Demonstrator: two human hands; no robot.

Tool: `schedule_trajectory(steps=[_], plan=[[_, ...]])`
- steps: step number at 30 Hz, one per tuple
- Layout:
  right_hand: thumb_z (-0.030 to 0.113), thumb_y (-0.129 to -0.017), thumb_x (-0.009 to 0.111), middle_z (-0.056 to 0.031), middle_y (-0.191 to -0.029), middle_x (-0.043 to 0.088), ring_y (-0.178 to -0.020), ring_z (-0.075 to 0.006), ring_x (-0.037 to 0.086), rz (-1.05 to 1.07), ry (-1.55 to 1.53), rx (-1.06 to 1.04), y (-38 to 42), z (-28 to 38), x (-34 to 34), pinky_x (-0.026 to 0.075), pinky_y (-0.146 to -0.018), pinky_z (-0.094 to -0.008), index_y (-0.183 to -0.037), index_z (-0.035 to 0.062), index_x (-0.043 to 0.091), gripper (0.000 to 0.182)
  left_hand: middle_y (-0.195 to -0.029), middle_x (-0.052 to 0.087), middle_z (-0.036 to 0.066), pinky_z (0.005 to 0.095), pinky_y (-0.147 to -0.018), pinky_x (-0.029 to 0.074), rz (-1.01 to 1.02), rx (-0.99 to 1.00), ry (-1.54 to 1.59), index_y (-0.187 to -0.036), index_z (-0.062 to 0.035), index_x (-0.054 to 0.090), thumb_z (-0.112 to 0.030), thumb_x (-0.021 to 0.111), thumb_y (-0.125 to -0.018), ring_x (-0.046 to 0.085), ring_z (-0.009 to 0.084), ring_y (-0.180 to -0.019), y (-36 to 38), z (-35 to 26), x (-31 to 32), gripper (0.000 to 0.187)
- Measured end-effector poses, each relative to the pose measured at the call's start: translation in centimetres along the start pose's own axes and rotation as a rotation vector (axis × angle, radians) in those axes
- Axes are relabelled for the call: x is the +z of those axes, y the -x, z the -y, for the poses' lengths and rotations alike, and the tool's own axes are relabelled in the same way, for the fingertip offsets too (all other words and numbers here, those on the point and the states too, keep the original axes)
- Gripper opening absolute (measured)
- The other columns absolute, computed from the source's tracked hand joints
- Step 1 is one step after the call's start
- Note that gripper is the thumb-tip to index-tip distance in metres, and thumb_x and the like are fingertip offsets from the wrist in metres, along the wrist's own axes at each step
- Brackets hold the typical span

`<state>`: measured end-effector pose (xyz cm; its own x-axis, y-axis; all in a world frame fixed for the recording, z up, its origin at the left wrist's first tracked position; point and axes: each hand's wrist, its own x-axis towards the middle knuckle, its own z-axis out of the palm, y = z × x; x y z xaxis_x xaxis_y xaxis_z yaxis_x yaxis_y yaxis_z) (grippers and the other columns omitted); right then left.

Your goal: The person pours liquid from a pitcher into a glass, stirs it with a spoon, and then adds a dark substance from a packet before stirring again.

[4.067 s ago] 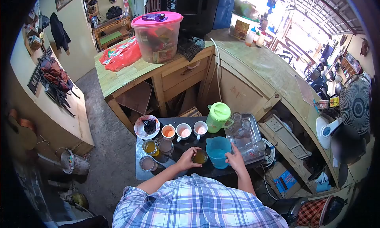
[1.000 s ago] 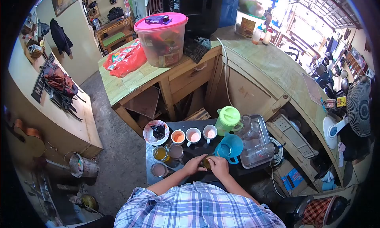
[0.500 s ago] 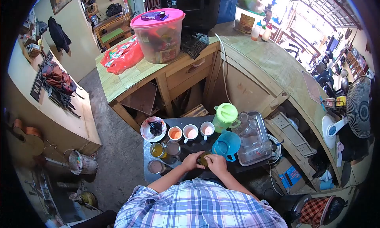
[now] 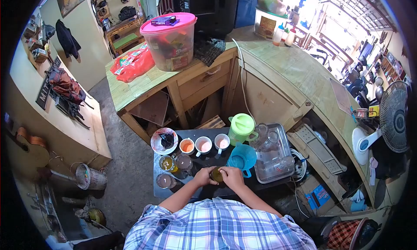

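My left hand (image 4: 203,177) and my right hand (image 4: 233,177) close around a glass of yellow-green drink (image 4: 216,175) from both sides, over the near side of the dark table (image 4: 200,163). Just beyond my right hand stands a blue pitcher (image 4: 247,156). To the left of my left hand are a glass of yellow drink (image 4: 167,163) and two glasses of greyish-brown drink, one nearer (image 4: 165,181) and one farther (image 4: 184,162). Behind them is a row of white cups: one with orange contents (image 4: 187,145), two with pale pink (image 4: 203,144) (image 4: 222,142).
A lidded green pitcher (image 4: 242,127) stands behind the blue one. At right, a metal tray (image 4: 273,178) holds several clear glasses. A bowl (image 4: 156,146) with black plastic sits at the table's far left. Beyond rise wooden counters (image 4: 273,54), one bearing a pink-lidded tub (image 4: 169,43).
The view has shifted slightly, so the table items appear a little farther left. Both hands still hold the glass, which looks turned a little between the fingers.
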<state>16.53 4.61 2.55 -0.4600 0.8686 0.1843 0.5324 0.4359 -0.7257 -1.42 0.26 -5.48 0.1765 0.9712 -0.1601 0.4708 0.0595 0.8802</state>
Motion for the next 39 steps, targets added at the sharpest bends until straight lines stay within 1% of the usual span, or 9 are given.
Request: schedule_trajectory(steps=[3,7,10,12,15,17,28,37,39], plan=[[0.015,-0.081,0.063,-0.0158,-0.084,0.069,-0.075,-0.0335,0.067,0.033,0.158,0.044,0.5,0.4,-0.2,0.053,-0.068,-0.0431,-0.086,0.0059,0.072,0.014,-0.111,0.067,0.014,0.0361,-0.088,0.051,-0.002,-0.005,0.029,-0.127,-0.0064,0.056,-0.022,0.091,-0.051,0.066,0.0289,-0.1,0.0,0.0,0.1,0.085],[0.015,-0.081,0.063,-0.0158,-0.082,0.069,-0.075,-0.0337,0.066,0.064,0.044,0.023,0.3,0.0,-0.4,0.053,-0.068,-0.0437,-0.086,0.0058,0.072,0.014,-0.11,0.068,0.014,0.0356,-0.087,0.051,-0.023,-0.013,-0.01,-0.127,-0.0073,0.056,-0.02,0.092,-0.05,0.067,0.0279,-0.098,0.1,-0.3,0.2,0.085],[0.016,-0.081,0.063,-0.016,-0.083,0.069,-0.076,-0.0341,0.066,-0.036,0.054,-0.011,0.6,0.2,-0.5,0.053,-0.068,-0.0438,-0.087,0.006,0.072,0.015,-0.109,0.068,0.014,0.0359,-0.087,0.051,-0.025,-0.023,-0.028,-0.127,-0.0069,0.056,-0.019,0.092,-0.05,0.067,0.0282,-0.098,0.2,-0.6,0.1,0.085],[0.017,-0.081,0.063,-0.0161,-0.084,0.069,-0.076,-0.0344,0.066,0.09,0.117,0.024,0.6,0.0,-0.5,0.053,-0.068,-0.0443,-0.088,0.0065,0.072,0.015,-0.108,0.069,0.014,0.0362,-0.086,0.051,-0.033,-0.003,-0.022,-0.127,-0.007,0.056,-0.019,0.092,-0.05,0.067,0.0284,-0.097,0.3,-0.7,0.2,0.085],[0.017,-0.081,0.063,-0.017,-0.082,0.068,-0.075,-0.0351,0.066,-0.001,0.034,-0.072,0.5,0.1,-0.2,0.052,-0.066,-0.0455,-0.088,0.0062,0.071,0.016,-0.107,0.069,0.014,0.0367,-0.085,0.052,-0.04,0.006,-0.026,-0.126,-0.0075,0.057,-0.019,0.091,-0.05,0.067,0.0289,-0.096,0.2,-0.5,0.2,0.085],[0.018,-0.081,0.062,-0.0174,-0.082,0.068,-0.075,-0.0353,0.066,0.038,0.117,-0.033,0.7,0.1,-0.1,0.052,-0.066,-0.046,-0.087,0.0061,0.071,0.016,-0.107,0.069,0.014,0.0371,-0.084,0.052,-0.042,-0.005,-0.035,-0.126,-0.0079,0.057,-0.019,0.091,-0.05,0.067,0.0293,-0.096,0.2,-0.4,0.3,0.085],[0.016,-0.081,0.062,-0.0175,-0.08,0.067,-0.073,-0.0363,0.065,0.116,0.095,-0.01,1.3,1.0,-1.1,0.051,-0.065,-0.0462,-0.085,0.006,0.071,0.014,-0.108,0.069,0.011,0.0352,-0.086,0.051,0.118,0.042,0.066,-0.128,-0.0086,0.056,-0.014,0.09,-0.052,0.066,0.0207,-0.095,-0.1,-0.6,0.4,0.083],[0.013,-0.08,0.062,-0.0172,-0.081,0.068,-0.072,-0.0337,0.065,0.03,0.156,0.029,3.3,0.6,-2.5,0.052,-0.066,-0.0437,-0.085,0.0063,0.072,0.013,-0.111,0.068,0.011,0.0349,-0.086,0.051,0.126,0.06,0.019,-0.128,-0.0089,0.056,-0.015,0.09,-0.053,0.066,0.0238,-0.097,0.4,-1.0,2.5,0.083],[0.013,-0.08,0.061,-0.0161,-0.082,0.068,-0.072,-0.0335,0.066,0.163,0.138,0.061,3.3,0.0,-2.6,0.053,-0.066,-0.0433,-0.085,0.007,0.072,0.014,-0.111,0.068,0.012,0.0351,-0.086,0.051,0.109,0.071,0.002,-0.128,-0.0089,0.056,-0.016,0.09,-0.053,0.066,0.025,-0.097,0.5,-1.3,2.4,0.083]])
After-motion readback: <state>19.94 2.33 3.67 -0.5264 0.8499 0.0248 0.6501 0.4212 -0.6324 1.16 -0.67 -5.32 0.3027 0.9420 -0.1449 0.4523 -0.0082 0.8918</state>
